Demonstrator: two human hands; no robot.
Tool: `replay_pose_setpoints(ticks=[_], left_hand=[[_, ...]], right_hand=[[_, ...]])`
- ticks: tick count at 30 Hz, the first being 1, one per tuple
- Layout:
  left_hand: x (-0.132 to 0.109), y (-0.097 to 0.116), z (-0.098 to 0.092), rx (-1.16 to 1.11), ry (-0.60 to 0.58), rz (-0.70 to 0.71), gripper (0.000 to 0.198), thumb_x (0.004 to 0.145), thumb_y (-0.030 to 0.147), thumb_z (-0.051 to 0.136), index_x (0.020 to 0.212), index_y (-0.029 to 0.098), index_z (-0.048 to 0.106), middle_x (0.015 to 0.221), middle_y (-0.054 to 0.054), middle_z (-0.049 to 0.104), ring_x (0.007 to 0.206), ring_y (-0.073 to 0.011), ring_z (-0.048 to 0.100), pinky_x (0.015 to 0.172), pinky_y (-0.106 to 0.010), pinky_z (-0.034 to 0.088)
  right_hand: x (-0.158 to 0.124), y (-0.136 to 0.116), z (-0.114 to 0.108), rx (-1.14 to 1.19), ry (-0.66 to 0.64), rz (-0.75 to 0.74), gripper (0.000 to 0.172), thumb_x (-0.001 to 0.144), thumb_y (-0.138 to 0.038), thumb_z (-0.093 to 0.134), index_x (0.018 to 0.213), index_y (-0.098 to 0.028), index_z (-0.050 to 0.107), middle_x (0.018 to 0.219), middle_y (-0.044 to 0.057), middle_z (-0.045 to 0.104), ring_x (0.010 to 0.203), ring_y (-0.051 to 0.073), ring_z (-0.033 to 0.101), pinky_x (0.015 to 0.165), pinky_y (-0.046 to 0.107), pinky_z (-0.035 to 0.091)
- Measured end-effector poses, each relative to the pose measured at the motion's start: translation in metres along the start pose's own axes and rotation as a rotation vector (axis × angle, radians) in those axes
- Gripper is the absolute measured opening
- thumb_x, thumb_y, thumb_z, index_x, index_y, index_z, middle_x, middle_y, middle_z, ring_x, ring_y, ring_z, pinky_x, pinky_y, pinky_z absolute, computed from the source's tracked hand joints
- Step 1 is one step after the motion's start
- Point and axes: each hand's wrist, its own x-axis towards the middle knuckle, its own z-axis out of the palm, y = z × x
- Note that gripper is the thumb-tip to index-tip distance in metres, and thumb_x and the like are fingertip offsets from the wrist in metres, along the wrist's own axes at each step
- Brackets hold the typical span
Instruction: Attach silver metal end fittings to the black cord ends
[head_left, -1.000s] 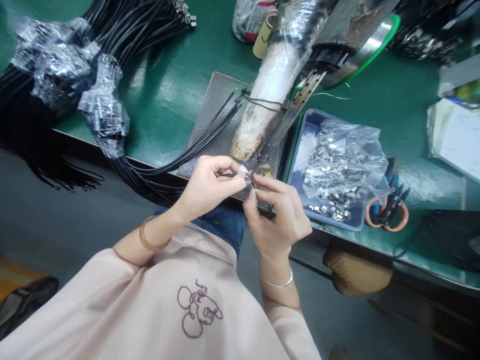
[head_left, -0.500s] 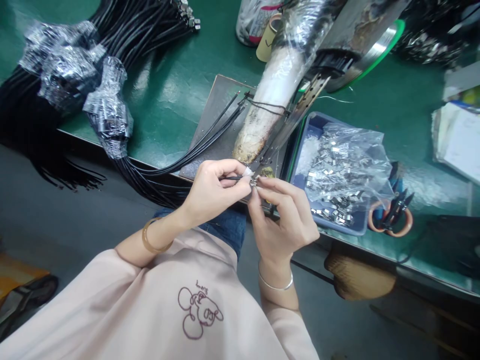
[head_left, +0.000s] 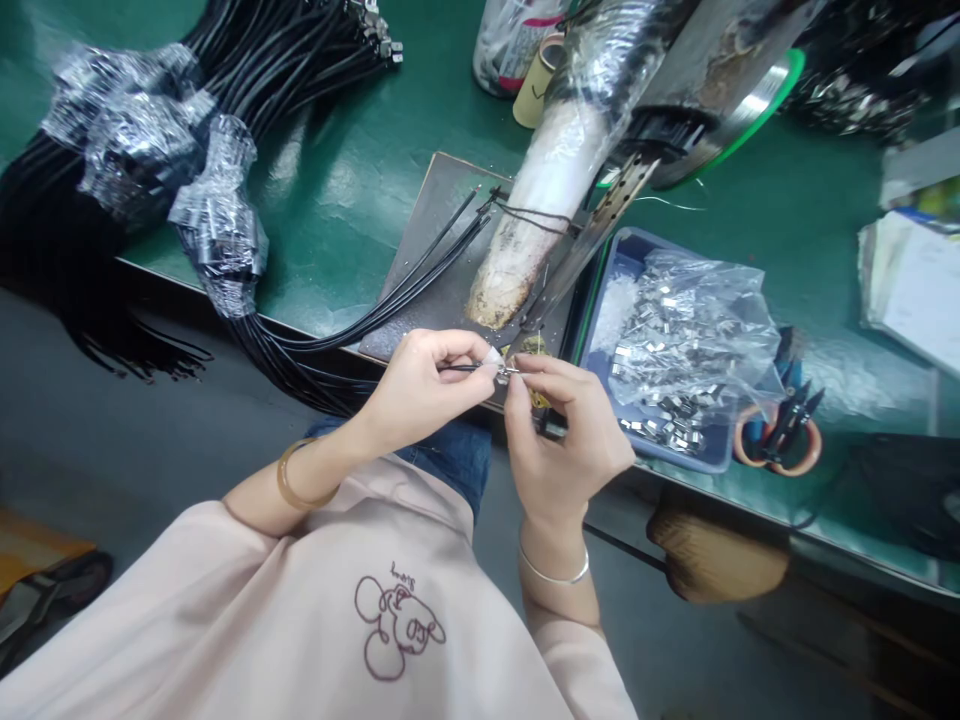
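Note:
My left hand (head_left: 424,385) pinches the end of a thin black cord (head_left: 459,368) at the front edge of the green bench. My right hand (head_left: 568,435) meets it fingertip to fingertip, pinching a tiny metal clasp (head_left: 511,371) against the cord end. Both hands hover just in front of a dark metal plate (head_left: 431,240), on which several loose black cords (head_left: 420,275) lie. A plastic-wrapped machine arm (head_left: 547,190) reaches down onto that plate just above my hands.
A blue tray (head_left: 712,455) holding a clear bag of metal clasps (head_left: 682,330) sits right of my hands, with orange-handled snips (head_left: 780,430) beside it. Bundles of black cords with wrapped ends (head_left: 217,225) fill the bench's left. A brush (head_left: 712,560) hangs below the edge.
Both hands have stayed together at the plate's front edge, shifting slightly right and down; the right fingers have curled tighter onto the clasp at the cord end.

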Motion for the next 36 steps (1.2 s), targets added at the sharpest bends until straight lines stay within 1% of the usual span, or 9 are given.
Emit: replay_pose_setpoints(ticks=[3, 6, 8, 14, 18, 25, 29, 33, 36], left_hand=[[-0.0023, -0.002, -0.0007, 0.068, -0.01, 0.037, 0.01, 0.077, 0.018, 0.066, 0.068, 0.013, 0.068, 0.061, 0.003, 0.056, 0.051, -0.0056, 0.038, 0.049, -0.02, 0.033], [-0.0024, -0.0046, -0.0012, 0.099, 0.004, 0.058, 0.015, 0.08, 0.023, 0.065, 0.069, 0.012, 0.067, 0.06, 0.002, 0.053, 0.052, -0.0062, 0.037, 0.048, -0.021, 0.029], [-0.002, -0.0062, -0.0011, 0.115, 0.018, 0.062, 0.017, 0.081, 0.026, 0.064, 0.071, 0.012, 0.067, 0.059, 0.002, 0.051, 0.053, -0.0068, 0.037, 0.049, -0.021, 0.028], [-0.0024, -0.0062, 0.0007, 0.17, 0.049, 0.095, 0.018, 0.082, 0.026, 0.06, 0.072, 0.013, 0.066, 0.057, 0.003, 0.048, 0.052, -0.0072, 0.037, 0.049, -0.021, 0.029], [-0.0019, -0.004, 0.0004, 0.204, 0.056, 0.14, 0.017, 0.084, 0.025, 0.06, 0.074, 0.012, 0.066, 0.055, 0.004, 0.045, 0.051, -0.0056, 0.033, 0.048, -0.019, 0.028], [0.0, -0.0006, -0.0021, 0.135, 0.014, 0.068, 0.014, 0.079, 0.022, 0.061, 0.071, 0.011, 0.066, 0.057, 0.005, 0.046, 0.049, -0.0041, 0.029, 0.044, -0.018, 0.023], [-0.0009, 0.0001, -0.0025, 0.15, 0.007, 0.073, 0.015, 0.08, 0.022, 0.061, 0.071, 0.011, 0.066, 0.056, 0.005, 0.044, 0.049, -0.0041, 0.028, 0.044, -0.019, 0.022], [-0.0009, -0.0014, -0.0013, 0.169, 0.018, 0.068, 0.017, 0.081, 0.025, 0.06, 0.072, 0.011, 0.065, 0.056, 0.005, 0.043, 0.05, -0.0048, 0.03, 0.045, -0.019, 0.023], [-0.001, -0.0025, 0.0002, 0.18, 0.044, 0.075, 0.017, 0.081, 0.026, 0.059, 0.072, 0.012, 0.064, 0.055, 0.005, 0.041, 0.05, -0.0055, 0.031, 0.046, -0.019, 0.025]], right_hand=[[0.0, -0.0012, 0.0013, 0.045, 0.011, 0.055, 0.015, 0.087, -0.009, 0.07, 0.092, -0.021, 0.062, 0.09, -0.001, 0.076, 0.084, 0.012, 0.075, 0.072, 0.021, 0.06], [-0.0002, -0.0017, 0.0021, 0.001, 0.063, -0.017, 0.017, 0.086, -0.008, 0.072, 0.091, -0.021, 0.063, 0.091, 0.0, 0.076, 0.083, 0.013, 0.075, 0.074, 0.023, 0.06], [-0.0004, -0.0014, 0.0023, -0.026, 0.063, -0.059, 0.018, 0.085, -0.007, 0.072, 0.091, -0.021, 0.063, 0.091, 0.001, 0.077, 0.083, 0.013, 0.075, 0.076, 0.024, 0.06], [0.0004, -0.0018, 0.0022, -0.046, 0.054, -0.076, 0.017, 0.085, -0.006, 0.071, 0.088, -0.02, 0.062, 0.093, 0.004, 0.078, 0.086, 0.013, 0.075, 0.079, 0.024, 0.061], [0.002, -0.0035, 0.0016, -0.058, 0.065, -0.082, 0.017, 0.085, -0.006, 0.07, 0.088, -0.02, 0.061, 0.094, 0.005, 0.078, 0.086, 0.014, 0.076, 0.081, 0.025, 0.063], [-0.0001, -0.0015, 0.0008, -0.051, 0.025, -0.127, 0.019, 0.085, -0.005, 0.07, 0.085, -0.02, 0.058, 0.094, 0.006, 0.078, 0.083, 0.013, 0.076, 0.078, 0.023, 0.063], [0.0004, -0.0006, 0.0005, -0.049, 0.032, -0.117, 0.018, 0.086, -0.005, 0.069, 0.089, -0.02, 0.059, 0.091, 0.004, 0.078, 0.083, 0.013, 0.076, 0.078, 0.023, 0.062], [0.0012, -0.0004, 0.001, -0.053, 0.028, -0.082, 0.018, 0.086, -0.005, 0.07, 0.091, -0.02, 0.061, 0.093, 0.004, 0.078, 0.085, 0.013, 0.076, 0.08, 0.023, 0.061], [0.0016, -0.0006, 0.0016, -0.065, 0.029, -0.099, 0.019, 0.085, -0.004, 0.071, 0.09, -0.019, 0.061, 0.094, 0.004, 0.078, 0.086, 0.013, 0.076, 0.08, 0.022, 0.061]])
